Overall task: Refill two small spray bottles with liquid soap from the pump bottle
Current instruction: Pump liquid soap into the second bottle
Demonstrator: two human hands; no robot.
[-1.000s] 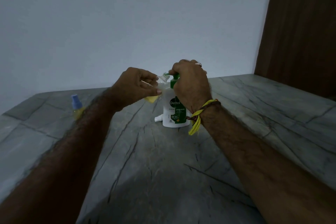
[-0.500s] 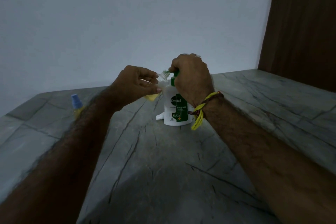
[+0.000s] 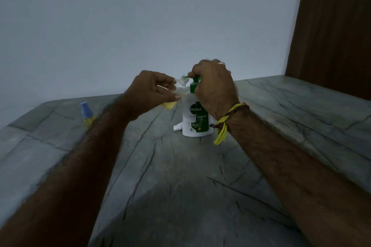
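Left hand [image 3: 152,91] is gripping the open spray bottle [image 3: 180,86] at the pump's [image 3: 195,114] 9 o'clock while right hand [image 3: 213,84] is curling over the pump head.

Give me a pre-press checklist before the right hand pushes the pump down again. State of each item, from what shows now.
1. Open small bottle held by the left hand: ok, fingers pinch its body.
2. Bottle mouth under the green pump nozzle: ok, the neck sits tilted right at the spout tip.
3. Right hand on the pump head: ok, it covers the top.
4. Pump bottle standing upright on the stone table: ok.
5. Room left in the small bottle: ok, yellow liquid shows only at its bottom end, below the left hand.
6. Removed white sprayer out of the way: ok, it lies at the pump bottle's base.
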